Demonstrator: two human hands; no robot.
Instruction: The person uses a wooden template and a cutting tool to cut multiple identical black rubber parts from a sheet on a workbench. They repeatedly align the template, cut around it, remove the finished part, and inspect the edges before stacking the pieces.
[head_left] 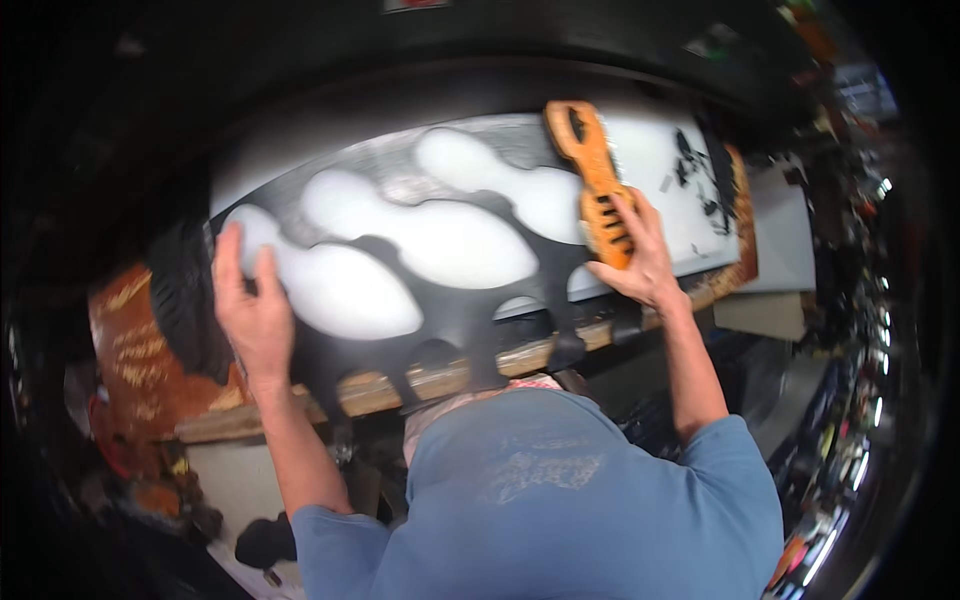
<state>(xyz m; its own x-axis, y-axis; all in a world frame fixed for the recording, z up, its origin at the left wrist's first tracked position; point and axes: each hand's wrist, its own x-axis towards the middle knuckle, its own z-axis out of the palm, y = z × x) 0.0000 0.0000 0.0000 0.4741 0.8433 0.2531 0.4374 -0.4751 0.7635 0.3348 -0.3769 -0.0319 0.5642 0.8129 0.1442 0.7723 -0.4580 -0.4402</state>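
A black sheet (450, 318) with several sole-shaped holes lies across a white board (655, 240), and the white shows through the holes. My left hand (252, 305) rests at the sheet's left end, around the leftmost hole, with thumb and fingers apart and stretched out. An orange sole-shaped cutting die (592, 180) with slots in its near half stands at the right side of the sheet. My right hand (643, 248) holds its near end, thumb on the near left side and fingers over the slotted part. The die partly covers the rightmost hole.
Small black scraps (712, 195) lie on the board's right part. Dark material (185, 300) is piled on the brown, worn table (130, 350) at the left. A dark machine body (450, 45) spans the far side. Pale sheets (775, 230) stand beyond the table's right end.
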